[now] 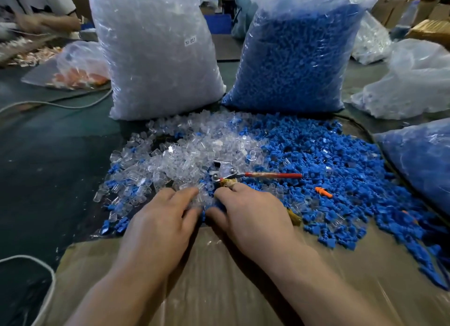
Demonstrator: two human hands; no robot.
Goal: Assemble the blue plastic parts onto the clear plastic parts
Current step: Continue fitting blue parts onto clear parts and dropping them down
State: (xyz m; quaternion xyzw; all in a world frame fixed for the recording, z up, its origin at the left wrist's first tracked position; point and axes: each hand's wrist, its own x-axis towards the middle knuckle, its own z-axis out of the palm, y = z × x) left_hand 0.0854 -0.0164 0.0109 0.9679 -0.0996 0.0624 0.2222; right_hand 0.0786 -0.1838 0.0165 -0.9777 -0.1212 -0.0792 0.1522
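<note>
Two hands are brought together at the near edge of a loose heap on the dark table (48,155), where clear plastic parts (185,155) lie to the left and blue plastic parts (316,160) are spread to the right. The fingers of the left hand (160,218) are laid almost straight onto clear pieces. Those of the right hand (246,216) are bent towards them, tips nearly touching. Whether a piece is pinched by either cannot be told through the blur.

Little is judged done: no separate stack of joined pieces is seen, and the bag of clear parts (155,53) and the bag of blue parts (297,57) stand full behind the heap. The clear pieces are small, glassy and cup-like, the blue ones matt and stubby. A red-handled tool (272,175) rests on the heap.
</note>
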